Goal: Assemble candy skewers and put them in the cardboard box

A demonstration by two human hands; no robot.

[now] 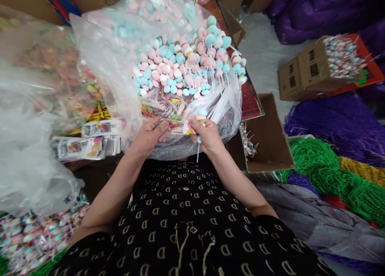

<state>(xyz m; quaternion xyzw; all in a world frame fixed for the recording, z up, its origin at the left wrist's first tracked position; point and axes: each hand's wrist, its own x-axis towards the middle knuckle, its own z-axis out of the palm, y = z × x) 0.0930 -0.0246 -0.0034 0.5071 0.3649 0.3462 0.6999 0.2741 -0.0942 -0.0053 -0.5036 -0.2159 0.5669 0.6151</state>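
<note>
So, left hand point(152, 135) pinch-tight on glossy plastic wrapper point(177, 126), right hand point(208, 135) likewise, plus knobbly candy skewer point(202, 113).

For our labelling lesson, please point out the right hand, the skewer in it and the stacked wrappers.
Right hand point(209, 135): head view, back of hand.
Skewer point(202, 112): head view, top blue candy.
Stacked wrappers point(78, 148): head view, front printed face.

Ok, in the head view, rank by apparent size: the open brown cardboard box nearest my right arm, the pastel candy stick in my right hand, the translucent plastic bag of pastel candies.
1. Translucent plastic bag of pastel candies
2. Open brown cardboard box
3. Pastel candy stick, partly covered by your right hand
</note>
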